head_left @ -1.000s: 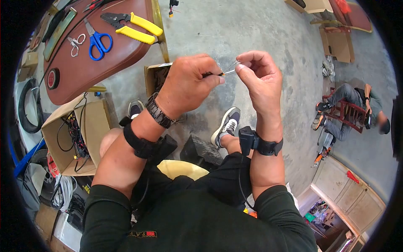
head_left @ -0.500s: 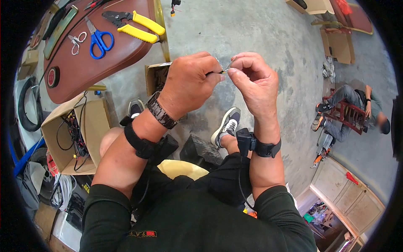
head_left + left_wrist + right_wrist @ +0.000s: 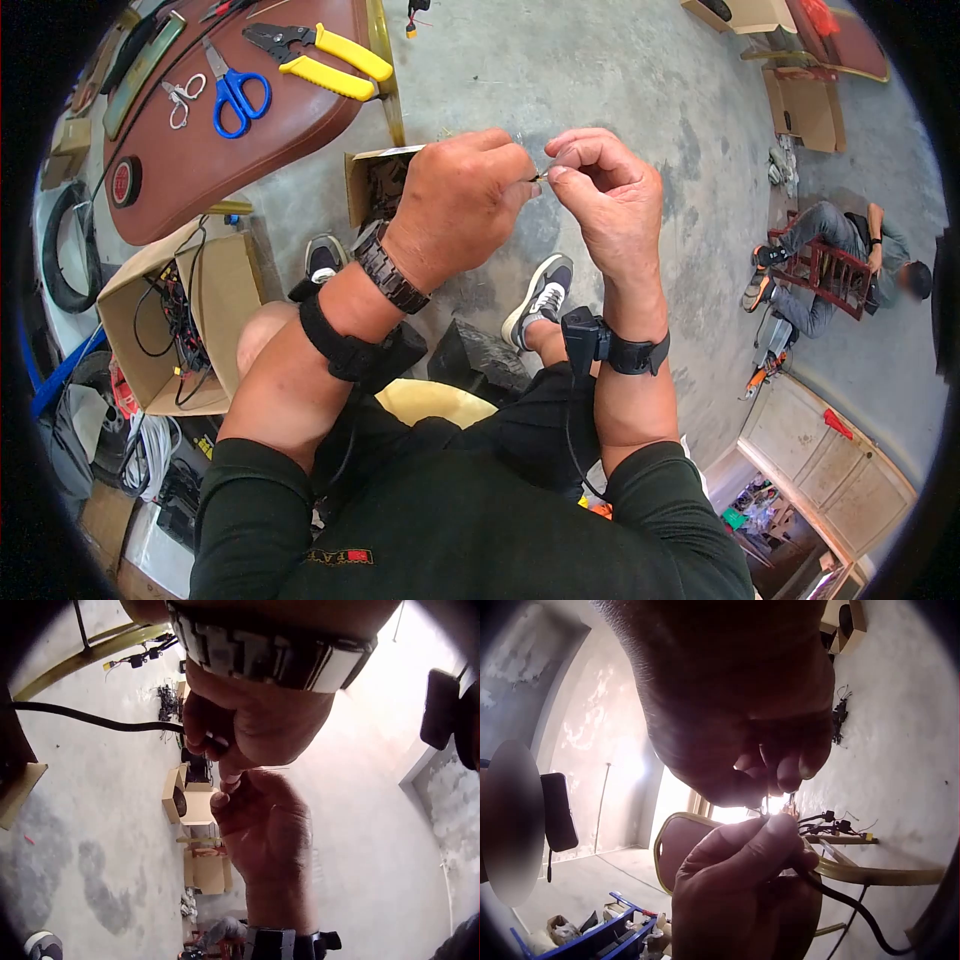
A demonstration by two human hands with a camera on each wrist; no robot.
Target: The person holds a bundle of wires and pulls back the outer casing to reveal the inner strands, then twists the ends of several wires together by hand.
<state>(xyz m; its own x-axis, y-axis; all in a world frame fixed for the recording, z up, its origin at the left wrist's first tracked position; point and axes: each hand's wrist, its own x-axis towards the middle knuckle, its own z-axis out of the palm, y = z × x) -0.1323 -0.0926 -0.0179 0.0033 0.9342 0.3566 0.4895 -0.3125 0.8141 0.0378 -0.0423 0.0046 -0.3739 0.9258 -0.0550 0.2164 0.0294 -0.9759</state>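
My left hand (image 3: pixel 465 200), with a metal watch at its wrist, grips a black cable (image 3: pixel 97 718) near its stripped end. The cable trails away from that hand in both wrist views. Facing it, my right hand (image 3: pixel 612 200) pinches the thin bare wires (image 3: pixel 541 177) at the cable end between thumb and forefinger. The fingertips of both hands nearly meet, so most of the wire is hidden. Against the light in the right wrist view, fine strands (image 3: pixel 766 801) show between the two hands.
A brown padded seat (image 3: pixel 270 165) holds yellow-handled wire strippers (image 3: pixel 330 65), blue scissors (image 3: pixel 235 103), small folding scissors (image 3: pixel 181 100) and a roll of black tape (image 3: pixel 126 182). Below it stands a cardboard box of cables (image 3: pixel 215 320). A person (image 3: pixel 840 250) sits at the right.
My right hand has come left, and its fingertips have closed in on the left hand's. The left hand has rolled slightly over the cable end; the wire strands seen between the hands are now mostly covered.
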